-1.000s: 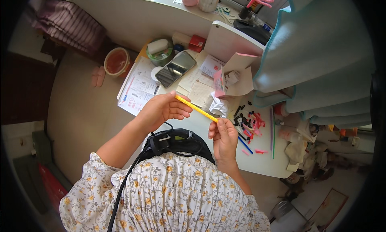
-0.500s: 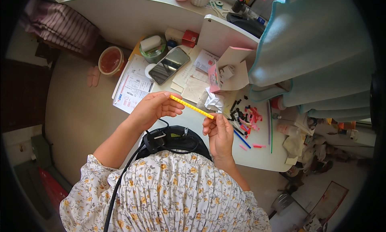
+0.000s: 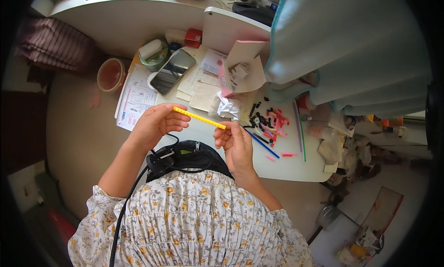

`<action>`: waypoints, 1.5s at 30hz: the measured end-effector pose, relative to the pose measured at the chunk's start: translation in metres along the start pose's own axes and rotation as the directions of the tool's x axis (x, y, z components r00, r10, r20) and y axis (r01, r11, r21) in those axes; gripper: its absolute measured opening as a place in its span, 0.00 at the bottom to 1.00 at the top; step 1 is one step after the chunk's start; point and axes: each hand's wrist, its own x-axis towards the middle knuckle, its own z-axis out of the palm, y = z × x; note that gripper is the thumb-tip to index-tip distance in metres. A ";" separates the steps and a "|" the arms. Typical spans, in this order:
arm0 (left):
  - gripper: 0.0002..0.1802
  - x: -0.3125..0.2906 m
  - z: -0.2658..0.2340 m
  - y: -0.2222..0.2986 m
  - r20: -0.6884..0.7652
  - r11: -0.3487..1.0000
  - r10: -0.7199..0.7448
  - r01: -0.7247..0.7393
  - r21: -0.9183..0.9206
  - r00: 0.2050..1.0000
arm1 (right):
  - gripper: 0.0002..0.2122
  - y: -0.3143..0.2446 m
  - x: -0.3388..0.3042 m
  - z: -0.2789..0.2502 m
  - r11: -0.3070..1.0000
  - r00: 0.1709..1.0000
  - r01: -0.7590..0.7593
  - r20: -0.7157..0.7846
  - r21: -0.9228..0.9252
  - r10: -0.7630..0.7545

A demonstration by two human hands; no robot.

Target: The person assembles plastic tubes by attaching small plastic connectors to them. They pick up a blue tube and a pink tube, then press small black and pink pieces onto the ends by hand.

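"Position of the yellow rod [image 3: 200, 118]?"
"Between left hand [image 3: 158, 121] and right hand [image 3: 238, 144], each pinching one end, over the white table [image 3: 296, 171]'s near side."
"Hazard?"
"One slackened pinch could drop it."

Left hand [image 3: 160, 120], right hand [image 3: 236, 142] hold 1 yellow rod [image 3: 199, 117].

Table [image 3: 296, 170]: centre of frame
Phone [image 3: 173, 72]: on table, upper left of centre
Box [image 3: 249, 58]: on table, right of phone
Stick [image 3: 199, 117]: mid-frame, between left hand [image 3: 159, 119] and right hand [image 3: 238, 146]
Curtain [image 3: 351, 45]: upper right
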 end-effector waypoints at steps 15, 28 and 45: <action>0.20 0.002 0.007 -0.002 0.038 0.999 -0.016 0.015 0.040 0.999 | 0.08 -0.004 -0.003 0.000 0.991 0.994 0.013 -0.104 -0.135 -0.028; 0.17 0.002 0.020 0.003 0.014 0.985 -0.041 0.038 0.167 0.999 | 0.08 0.007 -0.002 -0.013 0.987 0.987 0.016 -0.157 -0.161 -0.042; 0.12 0.004 0.028 -0.006 0.038 0.942 0.013 -0.024 0.334 0.999 | 0.06 0.004 -0.016 -0.032 0.989 0.999 0.034 -0.012 -0.144 -0.036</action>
